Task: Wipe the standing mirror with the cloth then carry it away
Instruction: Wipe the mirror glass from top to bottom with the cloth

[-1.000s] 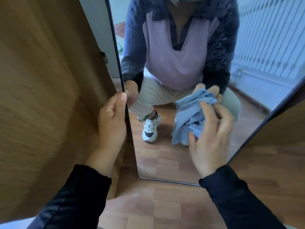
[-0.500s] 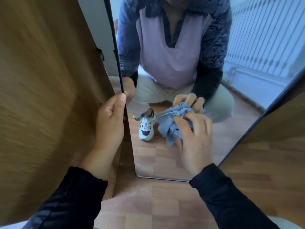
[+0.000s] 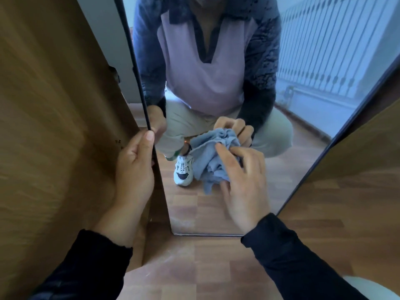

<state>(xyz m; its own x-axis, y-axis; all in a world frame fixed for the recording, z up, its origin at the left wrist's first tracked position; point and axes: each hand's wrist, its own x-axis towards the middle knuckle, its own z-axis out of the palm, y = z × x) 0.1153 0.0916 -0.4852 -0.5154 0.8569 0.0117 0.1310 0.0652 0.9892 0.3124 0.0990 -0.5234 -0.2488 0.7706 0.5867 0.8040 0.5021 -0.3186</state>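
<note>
The tall standing mirror (image 3: 292, 169) with a thin black frame rests on the wooden floor right in front of me, and it reflects a crouching person. My left hand (image 3: 134, 167) grips the mirror's left edge, thumb on the front of the frame. My right hand (image 3: 242, 182) presses a bunched light-blue cloth (image 3: 213, 163) against the lower part of the glass. Some of the blue fabric seen there is the cloth's own reflection.
A brown wooden panel (image 3: 54, 137) stands close on the left, touching the mirror's left side. Another wooden surface (image 3: 357, 159) lies behind the mirror's right edge. Wood-pattern flooring (image 3: 194, 267) runs below. The reflection shows a white radiator and a white sneaker.
My right hand has moved the cloth left and slightly down across the glass and bunched it tighter. My left hand has kept its hold on the frame.
</note>
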